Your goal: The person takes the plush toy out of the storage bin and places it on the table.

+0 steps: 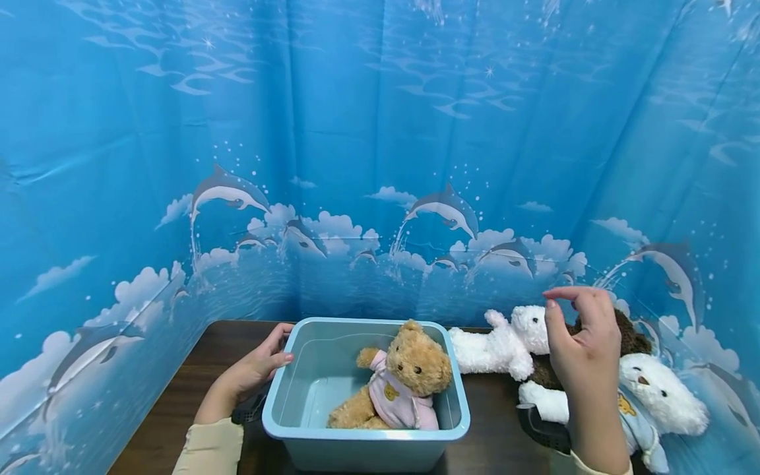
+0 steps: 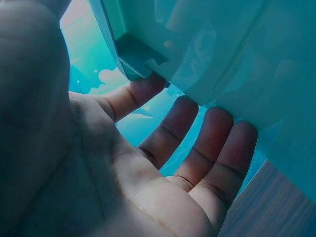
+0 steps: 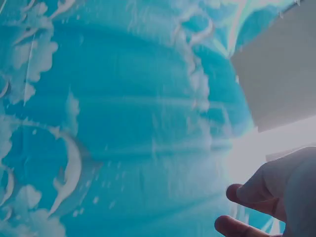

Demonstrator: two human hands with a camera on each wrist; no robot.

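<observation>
My left hand (image 1: 261,363) holds the left side of a light blue plastic bin (image 1: 365,452), its thumb at the rim. In the left wrist view the fingertips (image 2: 217,123) touch the bin's outer wall (image 2: 256,64) under the rim. Inside the bin a tan teddy bear (image 1: 410,359) in a pink top leans against the right wall. Raised in the air to the right is my right hand (image 1: 588,356), thumb and forefinger bent toward each other with a gap and nothing between them. The right wrist view catches only part of this hand (image 3: 276,192), against the curtain.
Right of the bin lie a white plush toy (image 1: 493,349) with pink ears, a dark brown plush (image 1: 632,333) partly hidden by my hand, and a white plush bear (image 1: 659,392) in a blue top. A blue dolphin curtain (image 1: 356,165) surrounds the dark wooden table (image 1: 178,402).
</observation>
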